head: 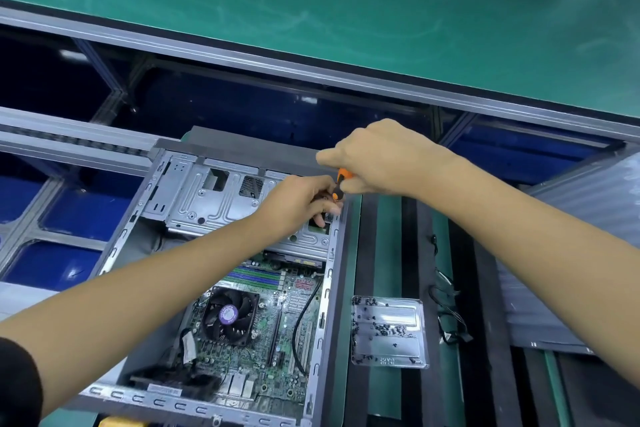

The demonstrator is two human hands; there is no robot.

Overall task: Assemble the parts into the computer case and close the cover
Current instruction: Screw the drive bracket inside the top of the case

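While the right hand (384,159) grips the screwdriver (341,185) and the left hand (298,204) pinches near its tip above the drive cage (214,201), keep the tool upright and press gently.

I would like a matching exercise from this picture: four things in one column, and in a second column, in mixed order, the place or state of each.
Things:
1. screwdriver
2. CPU fan
3. clear tray of screws
4. drive cage

Places or states:
A. on the mat, to the right of the case
B. on the motherboard, in the near half of the case
C. gripped by the right hand, with the left hand at its lower end
D. bare metal, in the far part of the case

Pairs: 1-C, 2-B, 3-A, 4-D
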